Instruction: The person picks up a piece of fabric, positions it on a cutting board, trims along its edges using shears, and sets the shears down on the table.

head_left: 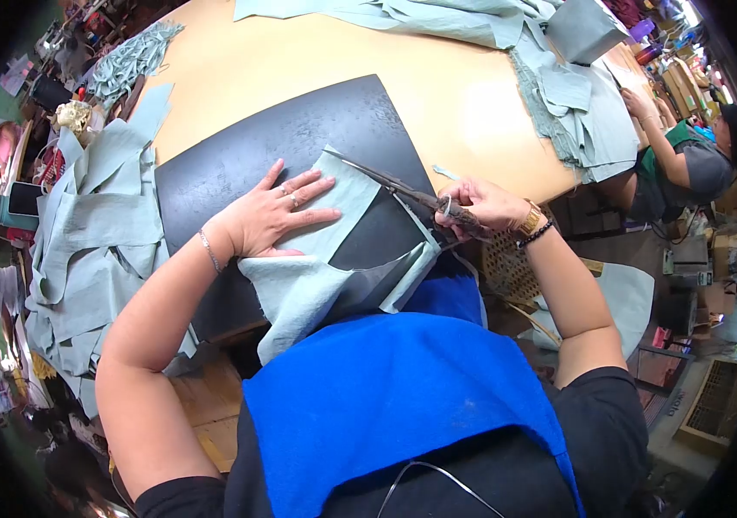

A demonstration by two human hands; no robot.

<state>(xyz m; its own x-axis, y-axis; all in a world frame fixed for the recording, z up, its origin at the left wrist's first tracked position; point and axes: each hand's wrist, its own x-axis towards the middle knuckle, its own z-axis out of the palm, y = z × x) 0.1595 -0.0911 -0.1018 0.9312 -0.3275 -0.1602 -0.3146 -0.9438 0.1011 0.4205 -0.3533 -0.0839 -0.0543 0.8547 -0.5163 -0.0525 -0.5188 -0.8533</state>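
My left hand (286,211) lies spread flat on a pale green piece of fabric (349,203), pressing it against a black mat (282,129). In my right hand (482,205) is a pair of dark scissors (403,188), fingers wrapped round the handles. The blades point up and to the left, and lie along the fabric's upper right edge. A strip of the same fabric hangs loose to the right of the piece, below the blades. The lower part of the fabric (299,289) droops over the mat's near edge toward the blue apron (403,371).
Heaped green fabric pieces (96,250) lie at the left, more fabric (437,19) along the far edge of the table (463,104). A fabric stack (593,121) and a grey-green block (586,33) are at the right. Another person (696,160) works beyond. A woven basket (508,266) stands below my right forearm.
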